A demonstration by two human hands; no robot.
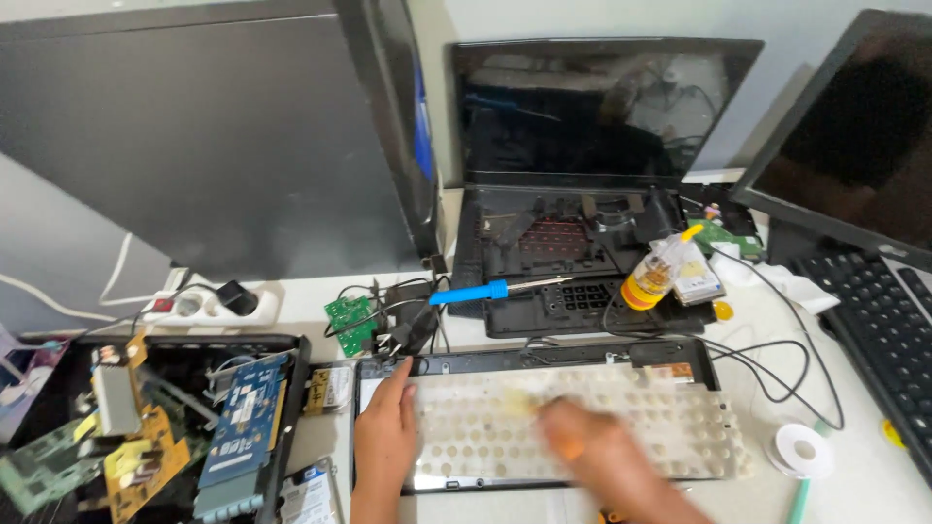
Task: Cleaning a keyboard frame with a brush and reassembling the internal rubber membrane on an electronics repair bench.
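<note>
A flat translucent white keyboard membrane sheet with rows of dome dots lies in a dark tray in front of me. My left hand rests flat on its left edge, fingers together. Over the sheet's middle, my right hand is blurred by motion and seems to grip a small orange-tipped thing; what it is I cannot tell. Behind the sheet sits a stripped black laptop with its keyboard removed and its dark screen upright.
A blue-handled soldering iron lies by a small green circuit board. An orange bottle stands on the laptop base. A box of circuit boards sits at left, a solder spool and black keyboard at right.
</note>
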